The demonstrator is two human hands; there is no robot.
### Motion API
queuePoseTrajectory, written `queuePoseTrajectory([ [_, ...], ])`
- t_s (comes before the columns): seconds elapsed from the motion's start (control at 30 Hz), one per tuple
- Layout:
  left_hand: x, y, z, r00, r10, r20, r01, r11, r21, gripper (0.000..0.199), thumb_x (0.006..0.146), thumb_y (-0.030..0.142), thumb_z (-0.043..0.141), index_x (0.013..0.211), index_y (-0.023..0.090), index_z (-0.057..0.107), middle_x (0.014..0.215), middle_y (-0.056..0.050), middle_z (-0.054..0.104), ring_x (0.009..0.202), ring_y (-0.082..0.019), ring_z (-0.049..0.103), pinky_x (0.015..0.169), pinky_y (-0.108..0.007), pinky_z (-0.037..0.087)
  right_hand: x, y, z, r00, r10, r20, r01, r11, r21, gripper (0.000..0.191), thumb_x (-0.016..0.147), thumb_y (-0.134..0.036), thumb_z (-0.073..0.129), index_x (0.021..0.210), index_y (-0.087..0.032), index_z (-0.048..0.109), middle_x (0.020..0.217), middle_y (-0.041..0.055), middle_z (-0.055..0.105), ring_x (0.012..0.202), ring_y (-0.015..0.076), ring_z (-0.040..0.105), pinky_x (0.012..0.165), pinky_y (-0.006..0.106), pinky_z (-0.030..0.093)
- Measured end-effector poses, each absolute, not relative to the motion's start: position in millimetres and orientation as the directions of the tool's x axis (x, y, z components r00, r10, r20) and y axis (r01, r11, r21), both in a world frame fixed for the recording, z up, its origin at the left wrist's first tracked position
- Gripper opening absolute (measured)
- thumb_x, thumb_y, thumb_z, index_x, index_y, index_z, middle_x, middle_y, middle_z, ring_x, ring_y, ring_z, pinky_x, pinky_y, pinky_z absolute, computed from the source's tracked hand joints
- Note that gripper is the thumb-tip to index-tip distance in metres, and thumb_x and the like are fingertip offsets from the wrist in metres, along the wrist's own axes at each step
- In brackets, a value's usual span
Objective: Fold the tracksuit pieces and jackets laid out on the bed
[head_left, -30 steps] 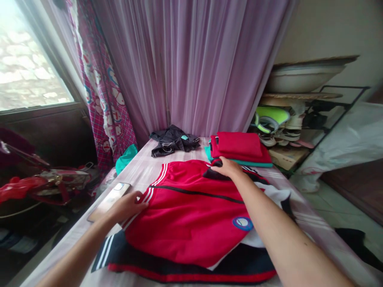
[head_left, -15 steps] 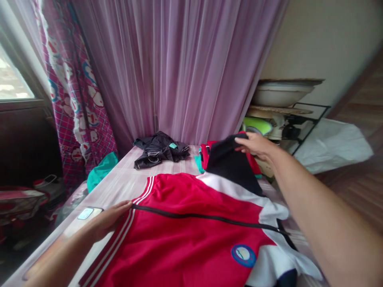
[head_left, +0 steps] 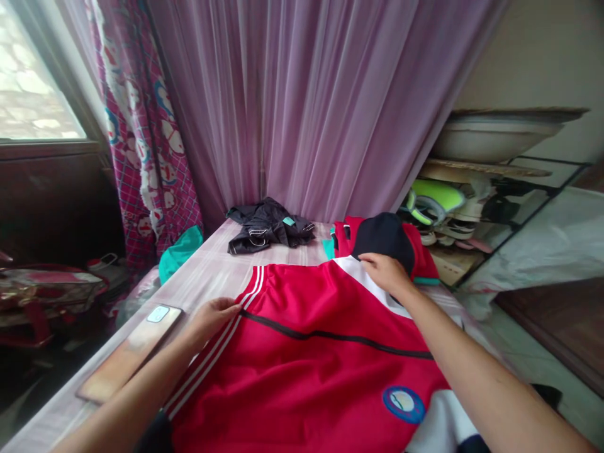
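A red zip-up jacket [head_left: 302, 377] lies spread out in front of me, with white shoulder panels, a black zipper and a round blue badge. White stripes run along its hem at the left. At the bottom end of the zipper, my left hand [head_left: 214, 318] pinches this hem. My right hand [head_left: 384, 272] is closed on the jacket's upper edge, where the white panel meets the dark navy sleeve [head_left: 384, 239]. That sleeve is folded away toward the back, over other red clothes [head_left: 425, 255]. The near part of the jacket runs out of view.
A crumpled black garment [head_left: 268, 226] lies at the back of the cloth-covered table [head_left: 207, 274]. Near the left edge rests a phone [head_left: 129, 355]. Purple curtains [head_left: 302, 113] hang behind; a rack [head_left: 509, 170] with a basin and shoes stands right.
My right hand has come down and nearer, from the raised navy sleeve to the white panel's edge; the sleeve now lies farther back. My left hand stays at the hem. The view has shifted.
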State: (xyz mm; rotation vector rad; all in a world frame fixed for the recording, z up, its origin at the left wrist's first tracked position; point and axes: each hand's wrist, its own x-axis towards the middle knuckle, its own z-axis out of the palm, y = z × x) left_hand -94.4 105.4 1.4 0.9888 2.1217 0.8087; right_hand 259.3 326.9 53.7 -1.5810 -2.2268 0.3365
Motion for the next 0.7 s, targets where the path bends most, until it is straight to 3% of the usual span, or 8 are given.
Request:
queuePoseTrajectory([
  [0.2, -78, 101, 5, -0.445, 0.894, -0.053, 0.727, 0.395, 0.561, 0.022, 0.082, 0.034, 0.06, 0.094, 0.023, 0.074, 0.087, -0.002, 0.075, 0.083, -0.021, 0.069, 0.076, -0.028, 0.048, 119, 285, 56, -0.594, 0.782, 0.188, 0.721, 0.621, -0.306, 0.037, 0.094, -0.031, 0.042, 0.115, -0.027, 0.072, 0.121, 0.0021, 0.071, 0.113, 0.0207, 0.064, 0.097, 0.029, 0.046],
  [0.3, -73, 99, 4, -0.352, 0.936, 0.023, 0.793, 0.285, 0.538, 0.02, 0.083, 0.03, 0.06, 0.095, 0.023, 0.074, 0.096, -0.004, 0.075, 0.088, -0.021, 0.068, 0.081, -0.028, 0.047, 60, 277, 48, -0.695, 0.712, 0.099, 0.665, 0.69, -0.287, 0.043, 0.093, -0.041, 0.047, 0.129, -0.025, 0.063, 0.134, 0.0062, 0.064, 0.123, 0.0253, 0.058, 0.102, 0.036, 0.044],
  [0.37, -71, 95, 3, -0.324, 0.945, 0.042, 0.801, 0.251, 0.543, 0.019, 0.084, 0.027, 0.059, 0.095, 0.023, 0.073, 0.098, -0.005, 0.074, 0.089, -0.021, 0.067, 0.082, -0.028, 0.048, 37, 279, 41, -0.741, 0.671, -0.003, 0.644, 0.711, -0.282, 0.057, 0.088, -0.05, 0.056, 0.138, -0.023, 0.055, 0.141, 0.0099, 0.058, 0.13, 0.0299, 0.051, 0.104, 0.042, 0.041],
  [0.43, -72, 92, 2, -0.332, 0.942, 0.045, 0.785, 0.249, 0.567, 0.02, 0.083, 0.024, 0.059, 0.098, 0.024, 0.071, 0.099, -0.004, 0.074, 0.089, -0.02, 0.067, 0.082, -0.028, 0.048, 25, 284, 34, -0.759, 0.643, -0.1, 0.64, 0.711, -0.29, 0.062, 0.08, -0.051, 0.067, 0.133, -0.021, 0.059, 0.134, 0.0117, 0.063, 0.125, 0.0325, 0.055, 0.101, 0.043, 0.043],
  [0.53, -81, 89, -2, -0.385, 0.921, 0.065, 0.739, 0.265, 0.619, 0.03, 0.08, 0.02, 0.058, 0.11, 0.026, 0.065, 0.102, -0.002, 0.072, 0.084, -0.018, 0.066, 0.079, -0.028, 0.049, 13, 296, 29, -0.767, 0.625, -0.144, 0.635, 0.706, -0.313, 0.037, 0.08, -0.043, 0.069, 0.11, -0.02, 0.071, 0.11, 0.0077, 0.073, 0.104, 0.0276, 0.066, 0.09, 0.035, 0.048],
  [0.6, -93, 90, -5, -0.432, 0.898, 0.085, 0.704, 0.277, 0.655, 0.041, 0.079, 0.02, 0.057, 0.12, 0.027, 0.059, 0.102, -0.002, 0.07, 0.077, -0.016, 0.065, 0.074, -0.028, 0.049, 1, 302, 28, -0.749, 0.662, -0.031, 0.633, 0.701, -0.328, 0.031, 0.09, -0.04, 0.057, 0.111, -0.02, 0.068, 0.114, 0.0074, 0.071, 0.109, 0.0247, 0.063, 0.092, 0.032, 0.046],
  [0.7, -112, 93, -13, -0.488, 0.87, 0.07, 0.638, 0.301, 0.708, 0.062, 0.079, 0.024, 0.056, 0.14, 0.024, 0.043, 0.102, -0.002, 0.067, 0.066, -0.014, 0.062, 0.064, -0.027, 0.046, -22, 306, 20, -0.656, 0.706, 0.265, 0.618, 0.705, -0.349, 0.03, 0.098, -0.036, 0.047, 0.12, -0.021, 0.062, 0.127, 0.0086, 0.064, 0.12, 0.0212, 0.056, 0.098, 0.031, 0.041],
])
